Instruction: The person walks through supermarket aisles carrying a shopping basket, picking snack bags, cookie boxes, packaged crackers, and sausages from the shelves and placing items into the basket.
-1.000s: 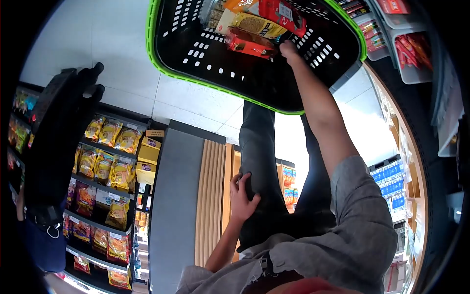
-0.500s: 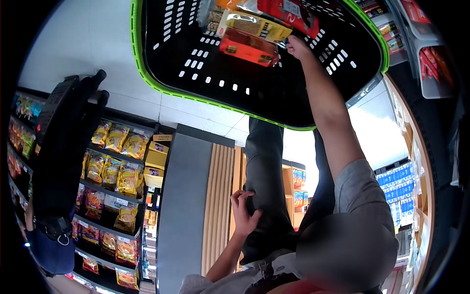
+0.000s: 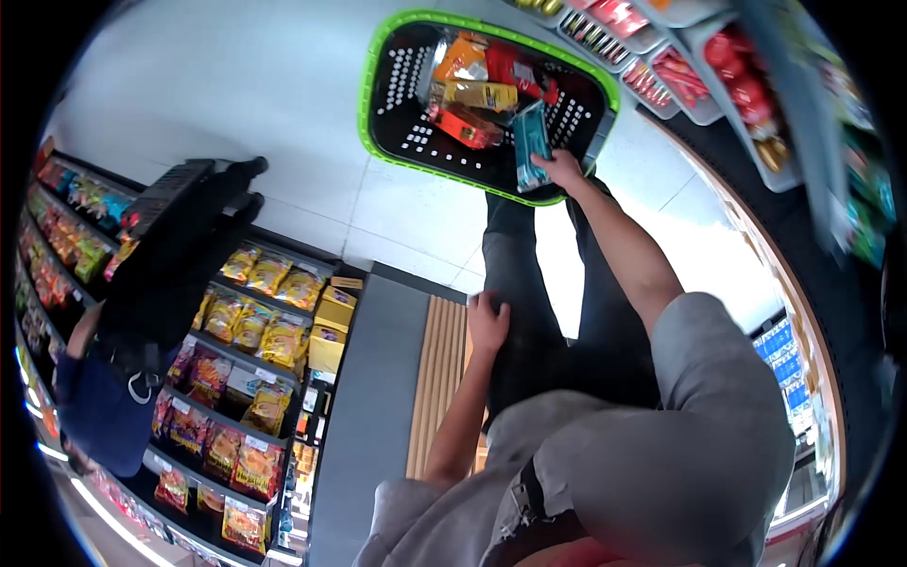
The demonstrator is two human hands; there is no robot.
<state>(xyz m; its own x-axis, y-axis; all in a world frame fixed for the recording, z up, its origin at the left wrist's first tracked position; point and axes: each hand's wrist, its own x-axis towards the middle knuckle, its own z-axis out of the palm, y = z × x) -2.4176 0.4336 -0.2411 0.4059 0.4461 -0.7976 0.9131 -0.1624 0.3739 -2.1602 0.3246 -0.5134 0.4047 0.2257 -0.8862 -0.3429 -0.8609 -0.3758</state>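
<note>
My right hand (image 3: pixel 559 168) is closed on one end of a teal package (image 3: pixel 531 142), which lies tilted over the near right part of a black shopping basket with a green rim (image 3: pixel 444 177). Inside the basket, left of the package, are an orange package (image 3: pixel 462 59), a yellow package (image 3: pixel 480 94), a red package (image 3: pixel 515 76) and a red-orange package (image 3: pixel 465 128). My left hand (image 3: pixel 488 324) hangs beside my thigh, loosely bent with the thumb apart, and nothing shows in it.
Shelves of bagged snacks (image 3: pixel 250 321) stand at the left beside a grey panel (image 3: pixel 368 378). Another person (image 3: pixel 113 397) in dark clothes is at the far left, near a dark basket (image 3: pixel 170 197). Trays of small goods (image 3: pixel 680 80) line the upper right.
The basket appears smaller and farther away. My right hand has moved toward its near edge, and the teal package now shows in it. My left hand's fingers look more bent.
</note>
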